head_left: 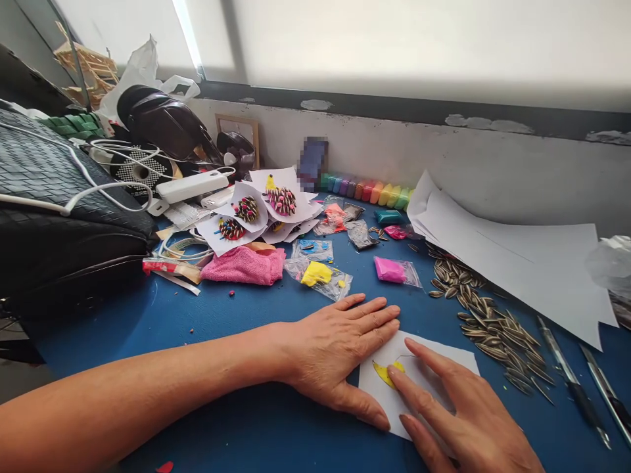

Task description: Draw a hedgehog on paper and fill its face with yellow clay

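Blue tabletop [236,433] gives us elbow room at near left, while large white sheets [522,263] close off the right. Our left hand [330,355] lies flat, our right hand [463,420] has its fingers parted; neither grips anything. Sunflower seeds [493,335] border our right hand. Under both hands is the small paper [396,405], mostly unfilled, we judge: only yellow clay [382,374] is laid, beneath one right fingertip.
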Demonstrator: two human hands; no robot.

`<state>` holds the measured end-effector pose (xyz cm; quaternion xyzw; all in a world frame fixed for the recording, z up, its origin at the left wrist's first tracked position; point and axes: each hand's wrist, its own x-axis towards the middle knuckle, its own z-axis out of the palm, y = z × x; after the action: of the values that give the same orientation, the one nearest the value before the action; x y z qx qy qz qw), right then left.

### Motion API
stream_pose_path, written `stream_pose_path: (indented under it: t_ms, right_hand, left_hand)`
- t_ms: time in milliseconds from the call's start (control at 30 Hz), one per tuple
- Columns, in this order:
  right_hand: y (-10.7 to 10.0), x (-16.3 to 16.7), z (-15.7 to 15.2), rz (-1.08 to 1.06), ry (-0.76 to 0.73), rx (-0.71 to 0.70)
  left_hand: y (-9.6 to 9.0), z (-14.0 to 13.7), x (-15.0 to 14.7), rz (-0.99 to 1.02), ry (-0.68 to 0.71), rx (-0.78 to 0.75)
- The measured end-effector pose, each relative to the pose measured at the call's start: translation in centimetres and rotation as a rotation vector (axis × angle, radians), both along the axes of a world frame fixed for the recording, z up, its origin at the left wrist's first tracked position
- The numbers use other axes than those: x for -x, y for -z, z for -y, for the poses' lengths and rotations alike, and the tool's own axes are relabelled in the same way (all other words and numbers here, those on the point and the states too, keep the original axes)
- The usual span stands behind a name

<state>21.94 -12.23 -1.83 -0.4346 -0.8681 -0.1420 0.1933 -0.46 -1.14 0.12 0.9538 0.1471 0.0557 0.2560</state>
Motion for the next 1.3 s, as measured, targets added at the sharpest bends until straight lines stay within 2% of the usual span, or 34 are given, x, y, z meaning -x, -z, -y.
stream_pose_path:
  t_ms: [200, 367, 567, 800, 1100, 1300]
  right_hand:
    - [0.1, 0.1, 0.0, 0.022, -0.012, -0.029]
    - [-0.1, 0.2, 0.3, -0.024, 0.003, 0.037]
    - [-0.5, 0.6, 0.4, -0.062, 0.004, 0.046]
    - [-0.4, -0.5, 0.1, -0.099, 0.177, 0.066]
    - [-0.4, -0.4, 0.5, -0.092, 0.094, 0.081]
    - [-0.5, -0.4, 0.5, -0.152, 0.047, 0.009]
  left_hand:
    - [-0.1, 0.0, 0.0, -0.002, 0.004, 0.002]
    - [-0.1, 0.0, 0.0, -0.006, 0.008, -0.006]
    - [0.1, 0.0, 0.0, -0.001, 0.006, -0.02]
    - [0.4, -0.1, -0.1, 0.011, -0.007, -0.023]
    - [0.2, -0.1, 0.0, -0.002, 0.0, -0.031]
    - [0.4, -0.2, -0.1, -0.004, 0.004, -0.035]
